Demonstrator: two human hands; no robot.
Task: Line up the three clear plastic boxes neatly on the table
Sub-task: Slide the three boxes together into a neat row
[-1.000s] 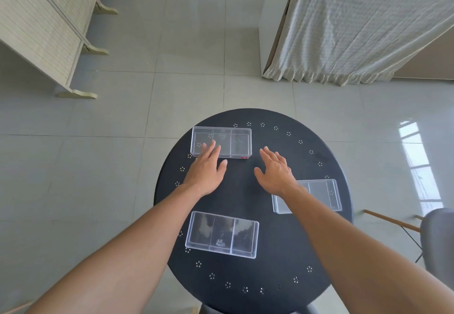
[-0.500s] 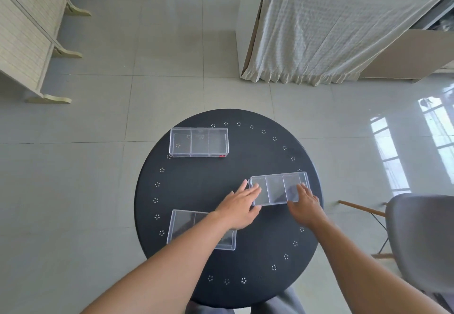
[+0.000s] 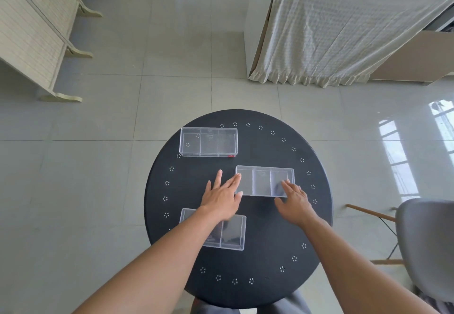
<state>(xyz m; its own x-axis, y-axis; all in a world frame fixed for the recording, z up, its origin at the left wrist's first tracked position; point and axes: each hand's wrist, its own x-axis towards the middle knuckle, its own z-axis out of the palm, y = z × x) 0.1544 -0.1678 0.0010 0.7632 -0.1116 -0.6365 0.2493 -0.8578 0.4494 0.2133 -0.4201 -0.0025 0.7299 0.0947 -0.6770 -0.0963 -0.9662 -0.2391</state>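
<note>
Three clear plastic boxes with dividers lie on a round black table [image 3: 267, 247]. The far box [image 3: 208, 141] sits at the back left, parallel to the table's far edge. The middle box [image 3: 264, 181] lies right of centre. My left hand [image 3: 222, 199] is flat on the table, its fingertips touching that box's left end. My right hand [image 3: 293, 199] rests with spread fingers on the box's near right corner. The near box [image 3: 232, 232] sits at the front left, slightly skewed, and my left forearm hides part of it.
A grey chair [image 3: 427, 245] stands close to the table's right side. A cloth-draped piece of furniture [image 3: 344, 31] is at the back right, and a pale slatted cabinet [image 3: 32, 31] at the back left. Tiled floor surrounds the table.
Both hands left the far box and came to the right-hand box. That box has slid towards the table's centre and turned straighter, parallel with the far box.
</note>
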